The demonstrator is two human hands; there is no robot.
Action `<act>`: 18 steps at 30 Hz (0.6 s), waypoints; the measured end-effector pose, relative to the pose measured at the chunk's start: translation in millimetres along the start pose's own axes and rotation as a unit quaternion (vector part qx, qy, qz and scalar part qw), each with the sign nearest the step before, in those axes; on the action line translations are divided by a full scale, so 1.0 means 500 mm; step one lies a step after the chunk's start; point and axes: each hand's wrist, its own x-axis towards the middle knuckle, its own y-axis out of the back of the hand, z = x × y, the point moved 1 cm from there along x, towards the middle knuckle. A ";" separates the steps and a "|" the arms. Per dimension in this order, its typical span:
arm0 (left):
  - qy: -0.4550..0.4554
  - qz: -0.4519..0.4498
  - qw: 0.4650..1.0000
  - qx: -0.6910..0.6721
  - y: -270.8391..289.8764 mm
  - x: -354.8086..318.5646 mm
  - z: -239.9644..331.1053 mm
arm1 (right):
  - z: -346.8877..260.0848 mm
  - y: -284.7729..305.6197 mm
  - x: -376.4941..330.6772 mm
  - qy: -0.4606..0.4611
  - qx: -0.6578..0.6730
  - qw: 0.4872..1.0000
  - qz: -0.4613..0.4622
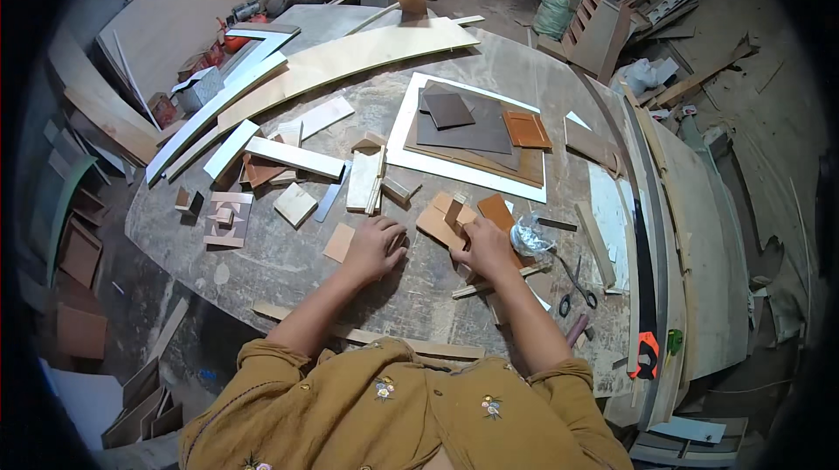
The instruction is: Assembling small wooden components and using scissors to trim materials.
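board (435, 224), tan and lying on the surface (419, 299) just ahead of me, is where my right grip (483, 249) is. a small block (455, 208) stands up from it, and my fingers are at the board's right side, close by that block. i take it that i have my hand there to steady the two against each other; whether i'm pinching the block or only pressing on the board i cannot tell, since my own hand covers the contact.

my left grip (376, 244) is half open, palm down, with nothing in it that i can see. it rests beside a flat tan square (338, 243), probably parked there so that it is near the board without crowding it.

the bag (528, 236) of clear plastic sits just past my right hand, and the scissors (577, 289) lie beyond it with their handles toward me, which looks handy for that side. a pale box (364, 180) stands ahead of my left hand. farther off, the white panel (404, 142) carries a stack of darker sheets (463, 133), perhaps piled to leave this near stretch for handwork. the long strip (376, 341) lies along the edge closest to my body.
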 end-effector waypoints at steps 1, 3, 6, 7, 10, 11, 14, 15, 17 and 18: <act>0.001 0.015 1.000 -0.004 -0.001 0.001 0.001 | -0.004 0.008 0.002 -0.034 0.017 0.999 -0.026; 0.019 0.019 0.999 -0.018 0.000 0.003 -0.001 | -0.010 0.022 0.009 -0.085 0.088 0.992 -0.037; 0.036 0.036 0.998 -0.025 -0.007 0.013 0.000 | 0.003 0.021 0.013 -0.102 0.188 0.977 -0.002; 0.064 -0.005 0.997 -0.046 0.002 0.024 0.006 | 0.006 0.026 0.016 -0.105 0.201 0.974 -0.006; 0.026 0.066 0.996 -0.044 0.004 0.060 0.034 | 0.017 0.031 0.021 -0.119 0.231 0.966 -0.007; -0.003 0.060 0.998 -0.036 0.004 0.072 0.039 | 0.025 0.029 0.024 -0.116 0.228 0.967 -0.016; -0.073 0.048 0.996 -0.012 -0.002 0.113 0.041 | 0.024 0.049 0.031 -0.117 0.242 0.962 -0.038; -0.094 0.045 0.995 -0.003 -0.006 0.124 0.040 | 0.021 0.057 0.033 -0.116 0.249 0.960 -0.046; -0.117 0.048 0.992 0.023 -0.022 0.142 0.035 | 0.031 0.057 0.031 -0.108 0.239 0.965 -0.030; -0.131 0.040 0.990 0.037 -0.027 0.149 0.031 | 0.036 0.059 0.030 -0.117 0.234 0.964 -0.036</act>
